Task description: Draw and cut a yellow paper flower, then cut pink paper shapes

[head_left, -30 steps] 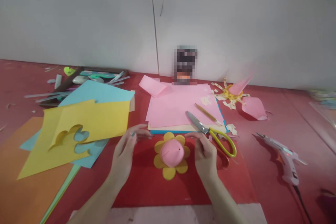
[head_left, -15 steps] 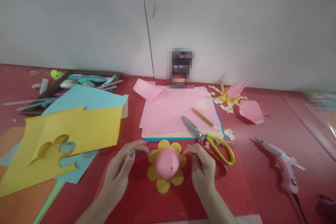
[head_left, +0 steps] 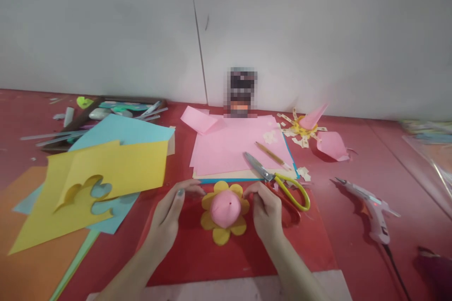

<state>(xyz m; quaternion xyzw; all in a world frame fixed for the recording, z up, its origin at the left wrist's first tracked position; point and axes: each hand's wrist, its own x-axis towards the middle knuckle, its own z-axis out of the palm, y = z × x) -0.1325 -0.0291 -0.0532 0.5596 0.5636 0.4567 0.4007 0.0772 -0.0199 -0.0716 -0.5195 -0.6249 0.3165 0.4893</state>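
A paper flower with yellow petals [head_left: 221, 236] and a pink cone [head_left: 225, 210] in its middle lies on a red sheet. The cone's tip points up toward me. My left hand [head_left: 169, 216] curves beside it, fingertips at the upper left petal, the thumb apart from the fingers. On the other side, my right hand [head_left: 267, 209] has its fingertips pinched at the upper right petal. Yellow-and-red-handled scissors [head_left: 270, 176] rest just beyond my right hand, partly on the pink paper stack [head_left: 236, 146].
A pencil [head_left: 271, 154] lies on the stack. At right are a glue gun [head_left: 372, 207] with its cord, a pink cone on a spiky yellow base [head_left: 306, 124] and a pink paper piece [head_left: 332, 146]. Cut yellow paper [head_left: 137, 167] and a tool tray [head_left: 130, 102] are at left.
The view has shifted slightly, and the hands and flower appear a little higher. Both hands keep nearly the same pose around the flower.
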